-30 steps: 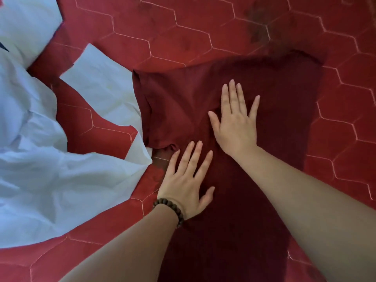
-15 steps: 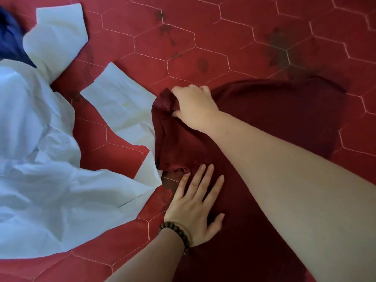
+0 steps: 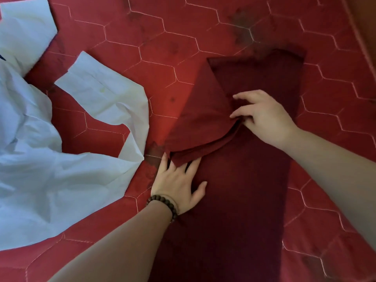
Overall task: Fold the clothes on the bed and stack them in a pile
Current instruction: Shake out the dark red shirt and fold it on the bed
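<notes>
A dark red garment (image 3: 240, 196) lies lengthwise on the red quilted bed (image 3: 154, 58). Its left side is turned over toward the middle as a triangular flap. My right hand (image 3: 264, 117) pinches the tip of that flap over the middle of the garment. My left hand (image 3: 179, 182), with a bead bracelet on the wrist, presses flat on the garment's left edge, its fingertips under the lower edge of the flap. A crumpled pale blue shirt (image 3: 57, 163) lies spread out on the left of the bed.
One sleeve of the pale blue shirt (image 3: 24, 31) reaches the top left corner. Bare quilt shows beyond the garment and to its right. An orange-brown strip (image 3: 366, 27), perhaps the bed's edge, runs down the far right.
My right hand has pulled the gripped left part of the dark red garment across toward the middle, making a flap. My left hand has stayed pressed at the left edge.
</notes>
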### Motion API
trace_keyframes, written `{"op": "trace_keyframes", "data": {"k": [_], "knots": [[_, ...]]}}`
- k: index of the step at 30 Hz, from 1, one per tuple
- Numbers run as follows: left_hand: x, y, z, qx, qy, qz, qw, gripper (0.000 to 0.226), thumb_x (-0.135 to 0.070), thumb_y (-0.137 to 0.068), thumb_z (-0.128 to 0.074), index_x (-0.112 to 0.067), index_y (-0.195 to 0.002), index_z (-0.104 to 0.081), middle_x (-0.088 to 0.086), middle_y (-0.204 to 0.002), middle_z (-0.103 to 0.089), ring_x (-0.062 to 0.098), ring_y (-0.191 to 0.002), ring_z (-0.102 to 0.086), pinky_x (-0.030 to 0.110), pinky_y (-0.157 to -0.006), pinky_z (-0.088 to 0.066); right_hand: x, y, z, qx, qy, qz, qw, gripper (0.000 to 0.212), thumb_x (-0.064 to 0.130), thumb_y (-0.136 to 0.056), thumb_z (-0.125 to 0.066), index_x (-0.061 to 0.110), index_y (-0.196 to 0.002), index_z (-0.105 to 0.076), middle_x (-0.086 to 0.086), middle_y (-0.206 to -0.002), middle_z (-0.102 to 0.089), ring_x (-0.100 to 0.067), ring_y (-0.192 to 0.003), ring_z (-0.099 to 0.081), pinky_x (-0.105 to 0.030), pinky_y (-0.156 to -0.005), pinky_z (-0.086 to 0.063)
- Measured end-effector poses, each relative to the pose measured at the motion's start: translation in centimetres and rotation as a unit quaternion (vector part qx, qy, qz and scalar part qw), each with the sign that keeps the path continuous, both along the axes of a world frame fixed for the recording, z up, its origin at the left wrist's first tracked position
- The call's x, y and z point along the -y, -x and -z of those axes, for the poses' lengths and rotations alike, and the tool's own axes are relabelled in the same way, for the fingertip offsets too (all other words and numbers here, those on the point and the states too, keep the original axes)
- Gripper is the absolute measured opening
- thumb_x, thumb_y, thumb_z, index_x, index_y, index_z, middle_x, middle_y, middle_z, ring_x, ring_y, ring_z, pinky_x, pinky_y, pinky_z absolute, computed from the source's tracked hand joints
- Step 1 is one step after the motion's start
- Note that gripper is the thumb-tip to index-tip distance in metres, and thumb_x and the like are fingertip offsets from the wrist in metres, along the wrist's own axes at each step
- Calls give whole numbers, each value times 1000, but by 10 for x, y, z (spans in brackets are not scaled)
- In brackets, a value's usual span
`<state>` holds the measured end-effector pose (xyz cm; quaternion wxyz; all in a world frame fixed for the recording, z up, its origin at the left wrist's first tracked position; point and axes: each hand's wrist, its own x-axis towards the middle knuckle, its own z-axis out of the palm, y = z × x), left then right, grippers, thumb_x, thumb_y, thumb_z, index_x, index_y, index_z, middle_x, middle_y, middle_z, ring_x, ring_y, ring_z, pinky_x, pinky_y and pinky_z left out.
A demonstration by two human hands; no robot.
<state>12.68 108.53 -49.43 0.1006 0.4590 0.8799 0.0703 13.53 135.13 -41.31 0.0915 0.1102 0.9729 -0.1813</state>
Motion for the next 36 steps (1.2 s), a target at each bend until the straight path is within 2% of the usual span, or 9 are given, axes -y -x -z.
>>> {"op": "trace_keyframes", "data": {"k": [5,8,12,16,21,27,30,33,36], "knots": [[0,-1,0,-20,-3,1,1000,67,-58,-86,-41,-15,-138,-50,8,-107,-68,35,-108,-58,51,-113,-17,17,-32,13,-24,-10,120,992,41,-2,-91,-51,19,-123,-67,-8,-146,-43,-27,-130,-41,-42,-107,-38],[0,-2,0,-20,-24,9,999,65,-54,-88,-41,-14,-140,-47,9,-118,-65,34,-117,-54,51,-115,-15,51,-33,18,-68,-26,190,979,39,22,-92,-60,18,-131,-58,-9,-134,-48,-26,-121,-46,-44,-99,-43],[3,-4,0,-38,-104,35,993,57,-38,-93,-43,-14,-145,-40,6,-141,-50,26,-126,-48,49,-117,-13,80,-17,26,10,-13,372,928,65,52,-86,-64,14,-136,-45,-8,-130,-53,-29,-124,-45,-46,-99,-37],[7,-4,5,-82,-192,76,975,64,-19,-90,-54,-15,-149,-30,5,-159,-24,24,-146,-24,55,-118,-12,74,-3,34,39,50,458,886,46,44,-89,-65,20,-127,-57,-1,-123,-63,-25,-123,-50,-43,-101,-32],[9,-4,9,-103,-227,44,968,71,-21,-90,-60,-17,-152,-24,4,-160,-17,25,-149,-15,57,-118,-10,60,-9,35,-22,94,479,873,44,32,-88,-69,13,-126,-60,-6,-123,-64,-27,-115,-58,-39,-102,-43],[9,-1,10,-68,-231,0,971,79,-30,-90,-58,-18,-155,-14,4,-162,-10,25,-149,-13,55,-119,-8,52,-17,35,-41,117,447,886,37,29,-83,-74,11,-113,-63,-3,-105,-64,-25,-103,-61,-32,-87,-47],[8,1,10,-37,-198,5,979,78,-33,-92,-54,-14,-154,-12,5,-160,-22,21,-149,-16,53,-120,-10,63,-16,28,-64,-11,412,909,53,35,-83,-73,14,-127,-53,-10,-125,-51,-29,-118,-48,-41,-96,-42],[8,0,7,-17,-157,-1,987,67,-35,-92,-52,-7,-148,-31,8,-149,-42,21,-144,-29,51,-120,-13,84,-12,24,-176,-105,208,957,38,24,-90,-62,7,-124,-59,-14,-131,-52,-31,-126,-46,-45,-106,-37],[6,1,3,1,-112,0,994,59,-37,-91,-49,-5,-141,-46,13,-151,-38,25,-146,-25,50,-120,-13,108,-1,34,-96,-32,13,995,41,16,-99,-46,5,-139,-49,-11,-150,-40,-24,-143,-31,-42,-119,-22]]}}
